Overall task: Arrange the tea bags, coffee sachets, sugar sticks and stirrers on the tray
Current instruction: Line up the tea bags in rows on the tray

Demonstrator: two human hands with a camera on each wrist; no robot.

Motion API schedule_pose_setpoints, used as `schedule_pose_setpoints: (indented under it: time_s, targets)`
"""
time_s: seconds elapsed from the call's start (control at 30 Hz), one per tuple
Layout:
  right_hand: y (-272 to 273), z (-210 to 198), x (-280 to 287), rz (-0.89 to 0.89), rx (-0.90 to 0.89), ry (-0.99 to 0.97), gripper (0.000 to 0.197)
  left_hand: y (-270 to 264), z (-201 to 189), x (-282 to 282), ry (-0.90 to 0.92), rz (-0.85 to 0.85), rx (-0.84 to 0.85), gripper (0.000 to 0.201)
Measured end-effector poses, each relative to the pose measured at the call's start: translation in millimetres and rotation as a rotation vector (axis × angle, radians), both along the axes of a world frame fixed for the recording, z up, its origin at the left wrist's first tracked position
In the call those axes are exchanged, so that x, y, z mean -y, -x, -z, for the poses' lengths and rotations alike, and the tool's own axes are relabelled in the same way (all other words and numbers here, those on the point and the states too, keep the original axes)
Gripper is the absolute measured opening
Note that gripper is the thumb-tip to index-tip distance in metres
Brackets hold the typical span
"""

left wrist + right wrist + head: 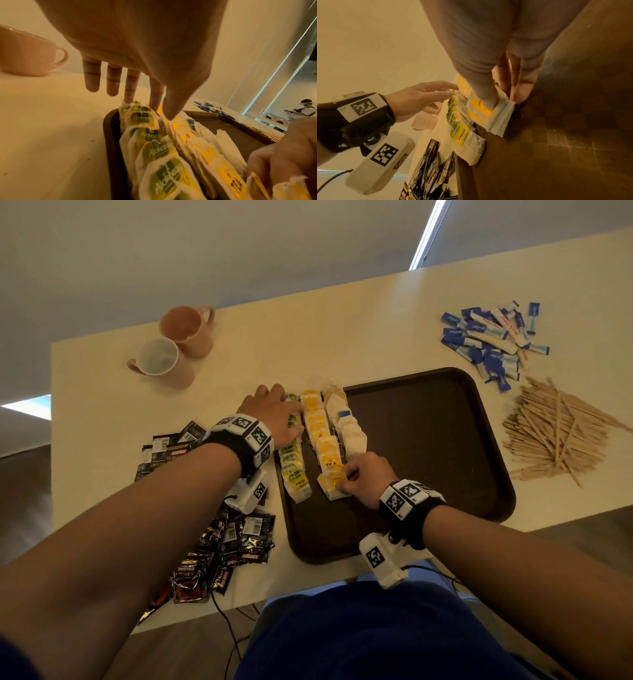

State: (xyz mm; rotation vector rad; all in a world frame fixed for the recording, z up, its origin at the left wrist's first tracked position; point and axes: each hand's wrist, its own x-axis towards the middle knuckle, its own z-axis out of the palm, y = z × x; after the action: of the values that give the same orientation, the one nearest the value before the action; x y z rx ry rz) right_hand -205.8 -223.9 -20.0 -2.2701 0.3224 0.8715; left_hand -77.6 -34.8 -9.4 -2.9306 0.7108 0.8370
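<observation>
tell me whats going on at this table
A person is lining tea bags up on a brown tray. Their right hand pinches the nearest yellow-tagged tea bag; their left hand rests open on the green-tagged row. Coffee sachets, sugar sticks and stirrers still lie off the tray.

An office pantry or break room is suggested. A pale bench (342, 313) is laid out with drink supplies: two mugs (178, 344), a brown tray (428, 446) holding rows of tea bags (318, 433), heaps of coffee sachets (219, 539), sugar sticks (493, 337) and wooden stirrers (558, 436). Plain walls and a glass partition with metal frames (283, 65) are seen behind, with wood-look flooring (24, 470) beside the bench.
</observation>
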Motion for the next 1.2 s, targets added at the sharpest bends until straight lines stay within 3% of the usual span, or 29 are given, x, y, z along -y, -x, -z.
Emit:
schedule_pose_setpoints:
  time_s: [0.33,0.5,0.67,0.77,0.93,1.2]
  targets:
    - [-3.0,2.2,0.1,-0.016,-0.007,-0.004,0.016,-8.6,-5.5,6.6,0.070,-0.018,0.036,0.029]
    - [-3.0,3.4,0.3,-0.007,-0.004,-0.013,0.015,-21.3,-2.9,9.6,0.151,-0.107,-0.082,0.053]
    - [-3.0,4.3,0.7,0.004,-0.001,-0.015,0.014,-24.7,-2.5,8.0,0.124,-0.128,-0.150,0.052]
    - [-3.5,4.3,1.0,0.008,0.003,-0.012,0.014,-22.5,-5.7,-0.4,0.214,-0.260,-0.104,0.056]
    - [-3.3,5.0,2.2,-0.003,0.008,-0.020,0.010,13.2,-9.0,-17.6,0.313,-0.597,-0.049,0.041]
    - [-5.4,5.7,1.9,-0.023,-0.011,-0.022,0.009,42.8,2.0,-12.4,0.344,-0.729,-0.195,0.036]
